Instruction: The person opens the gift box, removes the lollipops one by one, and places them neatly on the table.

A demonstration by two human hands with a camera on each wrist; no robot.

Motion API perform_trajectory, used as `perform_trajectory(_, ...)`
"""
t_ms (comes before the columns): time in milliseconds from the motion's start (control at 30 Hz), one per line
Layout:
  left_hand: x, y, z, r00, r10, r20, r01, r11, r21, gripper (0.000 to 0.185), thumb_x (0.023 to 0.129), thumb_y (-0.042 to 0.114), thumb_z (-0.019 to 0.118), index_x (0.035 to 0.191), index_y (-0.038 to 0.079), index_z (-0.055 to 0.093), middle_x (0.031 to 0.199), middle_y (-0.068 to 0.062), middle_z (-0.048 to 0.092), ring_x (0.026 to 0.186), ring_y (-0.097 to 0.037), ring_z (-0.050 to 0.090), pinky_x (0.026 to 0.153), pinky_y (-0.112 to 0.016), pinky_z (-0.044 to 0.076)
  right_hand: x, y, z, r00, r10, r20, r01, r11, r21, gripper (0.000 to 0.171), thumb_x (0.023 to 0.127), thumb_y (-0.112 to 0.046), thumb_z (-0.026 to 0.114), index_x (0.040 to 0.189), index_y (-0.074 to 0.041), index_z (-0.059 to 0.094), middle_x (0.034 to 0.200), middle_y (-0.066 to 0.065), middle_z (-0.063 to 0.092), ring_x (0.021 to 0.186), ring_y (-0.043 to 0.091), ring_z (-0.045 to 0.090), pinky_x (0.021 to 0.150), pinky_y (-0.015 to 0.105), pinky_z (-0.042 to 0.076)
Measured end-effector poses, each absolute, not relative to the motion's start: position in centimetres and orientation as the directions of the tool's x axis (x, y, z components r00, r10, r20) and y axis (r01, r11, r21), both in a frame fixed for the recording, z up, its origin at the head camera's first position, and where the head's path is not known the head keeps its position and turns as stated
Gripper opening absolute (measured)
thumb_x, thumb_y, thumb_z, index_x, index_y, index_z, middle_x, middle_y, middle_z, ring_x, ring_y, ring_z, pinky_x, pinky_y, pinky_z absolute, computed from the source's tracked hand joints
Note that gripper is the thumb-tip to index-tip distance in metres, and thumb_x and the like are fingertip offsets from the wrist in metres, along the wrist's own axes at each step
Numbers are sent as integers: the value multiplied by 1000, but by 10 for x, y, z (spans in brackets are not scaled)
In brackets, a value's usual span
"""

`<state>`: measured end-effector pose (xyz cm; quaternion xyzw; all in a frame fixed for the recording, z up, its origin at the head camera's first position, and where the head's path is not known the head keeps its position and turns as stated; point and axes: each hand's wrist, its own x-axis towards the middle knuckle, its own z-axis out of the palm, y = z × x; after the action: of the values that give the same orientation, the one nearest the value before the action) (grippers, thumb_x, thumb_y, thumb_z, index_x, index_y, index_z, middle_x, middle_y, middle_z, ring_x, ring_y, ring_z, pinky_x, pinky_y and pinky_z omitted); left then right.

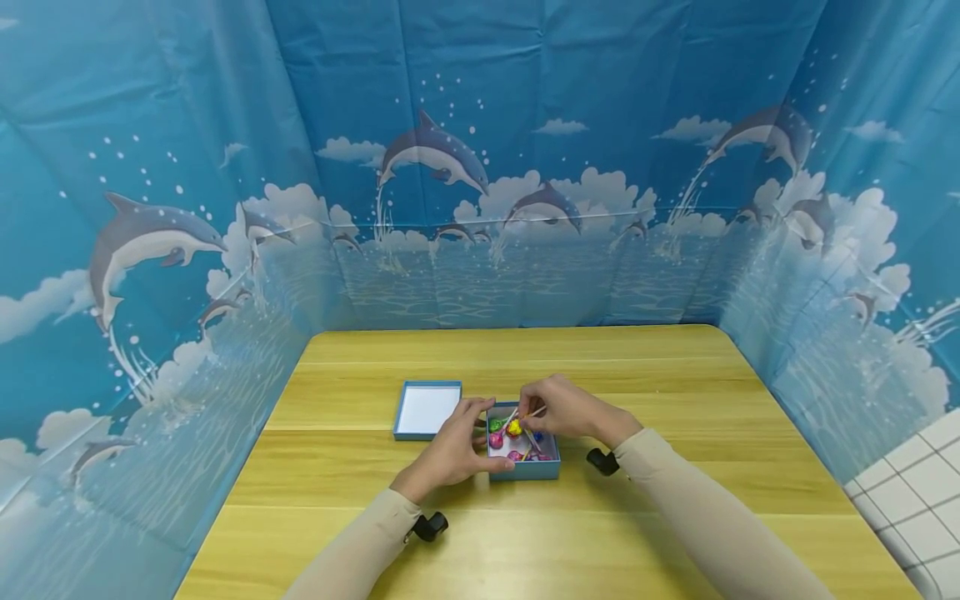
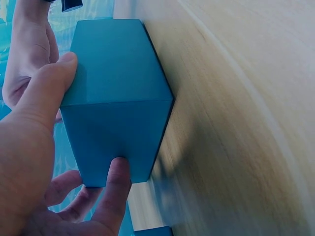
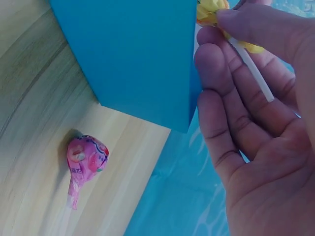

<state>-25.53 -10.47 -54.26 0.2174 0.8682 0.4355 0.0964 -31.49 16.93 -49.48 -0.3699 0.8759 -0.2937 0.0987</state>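
Note:
A small open blue box (image 1: 525, 471) stands mid-table with several wrapped lollipops (image 1: 498, 437) inside. My left hand (image 1: 480, 440) grips its left side; in the left wrist view the thumb (image 2: 51, 91) and a finger (image 2: 115, 179) clamp the box wall (image 2: 118, 98). Over the box, my right hand (image 1: 534, 404) pinches the white stick (image 3: 251, 69) of a yellow lollipop (image 1: 514, 427). The right wrist view shows a pink lollipop (image 3: 83, 157) lying on the table beside the box (image 3: 128, 49).
The box's lid (image 1: 427, 408) lies open side up just left of the box. A dolphin-print blue curtain (image 1: 480, 167) walls the wooden table (image 1: 675, 517) on three sides. A white tiled surface (image 1: 926, 483) shows at the lower right.

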Motion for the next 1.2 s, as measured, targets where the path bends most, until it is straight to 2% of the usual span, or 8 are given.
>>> perform_trajectory(333, -255, -104, -543, -890, 456, 16, 286, 529, 799, 111, 96, 38, 101, 182, 8, 37, 176, -14, 43, 154, -35, 63, 113, -34, 66, -315, 177, -494, -740, -669, 76, -564, 555, -611, 10, 110, -16, 82, 102, -21, 79, 104, -8, 83, 104, 8, 82, 96, 34, 72)
perform_trajectory(567, -256, -104, -544, -891, 454, 18, 285, 527, 801, 110, 96, 38, 100, 182, 8, 38, 176, -15, 43, 152, -36, 63, 114, -34, 66, -314, 183, -495, -762, -637, 119, -570, 571, -591, 11, 108, -15, 85, 101, -22, 80, 103, -9, 85, 107, 12, 83, 101, 47, 71)
perform_trajectory(767, -257, -104, -545, -890, 456, 25, 289, 520, 804, 111, 95, 36, 102, 181, 5, 38, 176, -17, 43, 153, -38, 62, 115, -36, 66, -314, 189, -495, -774, -604, 189, -585, 570, -576, 9, 106, -13, 88, 101, -18, 81, 102, -5, 85, 98, 11, 82, 94, 53, 71)
perform_trajectory(933, -258, -104, -546, -894, 448, 13, 274, 524, 807, 112, 95, 36, 102, 182, 8, 37, 176, -15, 43, 154, -36, 61, 116, -36, 65, -315, 193, -496, -776, -585, 236, -600, 571, -560, 12, 106, -15, 89, 100, -23, 82, 102, -9, 86, 96, 8, 81, 90, 48, 71)
perform_trajectory(1067, -258, -104, -547, -895, 446, 10, 269, 521, 810, 113, 94, 37, 102, 182, 9, 37, 176, -15, 43, 154, -35, 62, 116, -35, 65, -316, 198, -497, -782, -571, 249, -596, 571, -565, 11, 105, -17, 90, 101, -22, 82, 102, -8, 87, 92, 5, 80, 84, 37, 69)
perform_trajectory(1200, -259, -104, -547, -896, 444, 11, 264, 514, 816, 113, 94, 37, 102, 182, 9, 37, 176, -15, 43, 153, -35, 63, 115, -35, 65, -316, 202, -498, -797, -558, 234, -572, 568, -592, 10, 105, -16, 91, 102, -21, 82, 101, -7, 87, 84, 10, 80, 75, 26, 66)
